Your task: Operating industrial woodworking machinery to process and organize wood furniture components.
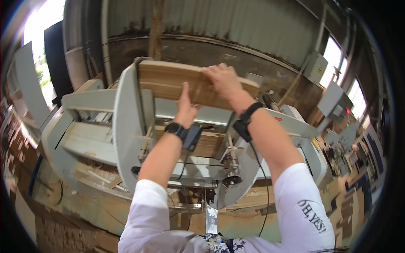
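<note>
Two hands, the left hand (pixel 185 110) spread at the near face, the right hand (pixel 225 82) draped over the top edge (pinching or not, I couldn't tell), seemingly steadied wooden boards (pixel 168 81) high on the grey machine (pixel 89 101), against its curved plate (pixel 125 126).

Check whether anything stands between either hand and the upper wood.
Nothing visible does. The right hand is at the top edge of the wood; the left hand is before its face, though whether it touches is unclear.
</note>
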`<state>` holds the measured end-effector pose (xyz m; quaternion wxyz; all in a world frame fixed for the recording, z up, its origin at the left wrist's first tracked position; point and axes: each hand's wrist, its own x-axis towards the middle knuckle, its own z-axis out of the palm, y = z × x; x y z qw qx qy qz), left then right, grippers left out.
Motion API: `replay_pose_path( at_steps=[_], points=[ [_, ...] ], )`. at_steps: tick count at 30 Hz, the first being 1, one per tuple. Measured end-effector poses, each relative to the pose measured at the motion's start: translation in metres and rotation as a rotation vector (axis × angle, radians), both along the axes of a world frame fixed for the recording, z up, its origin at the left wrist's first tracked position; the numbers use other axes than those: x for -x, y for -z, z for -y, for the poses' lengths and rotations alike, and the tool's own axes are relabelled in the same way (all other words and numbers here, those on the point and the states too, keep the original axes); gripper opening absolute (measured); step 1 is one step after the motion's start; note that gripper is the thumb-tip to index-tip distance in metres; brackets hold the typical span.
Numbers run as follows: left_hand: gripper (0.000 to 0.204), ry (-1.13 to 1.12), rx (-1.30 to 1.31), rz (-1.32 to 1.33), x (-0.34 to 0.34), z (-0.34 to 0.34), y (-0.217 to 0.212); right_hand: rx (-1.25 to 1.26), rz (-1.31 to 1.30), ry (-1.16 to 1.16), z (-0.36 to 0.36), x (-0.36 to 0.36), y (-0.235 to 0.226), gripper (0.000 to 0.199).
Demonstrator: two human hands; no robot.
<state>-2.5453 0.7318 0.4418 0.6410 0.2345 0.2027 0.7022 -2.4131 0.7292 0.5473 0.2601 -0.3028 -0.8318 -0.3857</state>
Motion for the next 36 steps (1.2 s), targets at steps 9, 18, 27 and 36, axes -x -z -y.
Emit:
replay_pose_path(
  at_steps=[9, 18, 27, 36],
  points=[
    [0.063, -0.007, 0.219, -0.121, 0.029, 0.022, 0.086, 0.192, -0.007, -0.043, 0.001, 0.023, 0.085, 0.017],
    [0.032, 0.176, 0.295, -0.069, 0.016, 0.228, 0.104, 0.342, -0.165, -0.01, 0.048, 0.021, 0.151, 0.038],
    [0.032, 0.267, 0.657, 0.204, -0.098, 0.326, 0.122, 1.526, -0.379, -0.782, 0.241, -0.14, 0.209, 0.052],
    [0.035, 1.049, 0.763, 0.215, -0.361, 0.344, 0.161, 0.764, -2.119, 0.003, 0.465, -0.528, 0.285, 0.034]
  ],
)
